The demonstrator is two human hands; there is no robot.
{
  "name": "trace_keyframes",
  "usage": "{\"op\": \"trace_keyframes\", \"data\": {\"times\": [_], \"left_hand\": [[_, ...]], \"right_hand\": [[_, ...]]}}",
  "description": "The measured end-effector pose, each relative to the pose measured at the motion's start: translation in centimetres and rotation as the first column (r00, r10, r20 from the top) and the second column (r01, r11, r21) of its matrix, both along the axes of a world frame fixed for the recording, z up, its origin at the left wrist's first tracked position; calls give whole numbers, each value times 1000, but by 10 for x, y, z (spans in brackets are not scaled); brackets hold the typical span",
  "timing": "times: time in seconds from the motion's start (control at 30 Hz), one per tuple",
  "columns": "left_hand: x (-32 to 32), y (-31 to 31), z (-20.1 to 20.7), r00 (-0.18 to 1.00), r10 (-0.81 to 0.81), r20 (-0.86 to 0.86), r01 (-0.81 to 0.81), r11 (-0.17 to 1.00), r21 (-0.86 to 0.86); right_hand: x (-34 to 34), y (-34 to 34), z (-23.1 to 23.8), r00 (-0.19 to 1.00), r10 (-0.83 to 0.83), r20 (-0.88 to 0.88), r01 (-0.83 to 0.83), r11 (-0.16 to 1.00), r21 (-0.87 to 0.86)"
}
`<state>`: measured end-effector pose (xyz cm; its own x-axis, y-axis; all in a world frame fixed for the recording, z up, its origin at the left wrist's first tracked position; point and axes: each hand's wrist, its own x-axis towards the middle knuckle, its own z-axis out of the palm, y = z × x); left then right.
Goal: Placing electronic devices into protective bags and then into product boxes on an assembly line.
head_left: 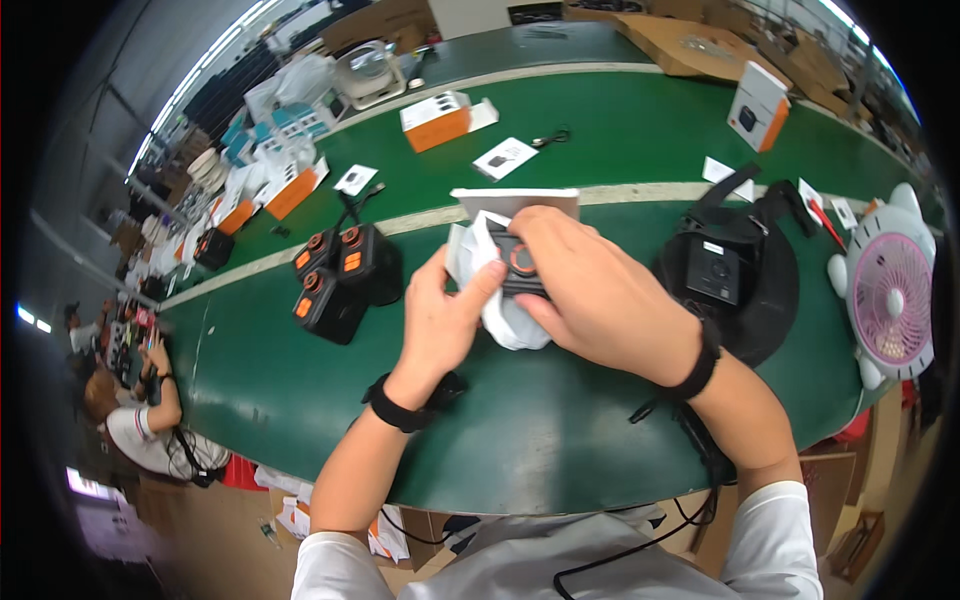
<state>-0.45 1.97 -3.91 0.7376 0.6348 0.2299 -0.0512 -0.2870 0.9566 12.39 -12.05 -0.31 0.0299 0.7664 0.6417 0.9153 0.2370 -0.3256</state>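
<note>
My left hand (440, 318) is closed on a white soft bag (512, 326), its thumb pressed on the front. Partly inside the bag's opening is a black action camera (520, 262) with an orange ring. My right hand (605, 295) grips that camera from the right, thumb low and fingers over its top. Just behind the hands stands a white box or card (545, 200), mostly hidden by them. To the left of my left hand, three black cameras (345, 272) with orange parts sit close together on the green table (480, 440).
A black bag (770, 320) with straps lies right, beside a pink and white fan (893, 300). Across a pale strip are an orange and white box (437, 122), a leaflet (504, 158), a short cable (552, 137) and an upright box (758, 108). A person (150, 430) sits far left.
</note>
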Motion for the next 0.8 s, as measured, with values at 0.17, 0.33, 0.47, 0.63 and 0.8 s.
{"op": "trace_keyframes", "data": {"times": [0.17,0.33,0.47,0.63,0.8], "left_hand": [[56,5,4,978,-45,-201,24,994,-103],[15,87,-11,935,-355,-7,339,900,-273],[185,8,-43,805,-585,-100,482,743,-464],[237,-37,41,868,-450,-210,298,810,-505],[338,108,-21,961,-145,-234,4,858,-514]], "right_hand": [[34,-10,-13,959,-222,176,252,952,-174],[43,-29,46,999,-22,-36,28,985,172],[76,-16,33,987,-142,-70,157,947,282],[87,-56,46,980,-185,-78,200,932,302],[94,-108,97,998,38,-56,-52,963,-266]]}}
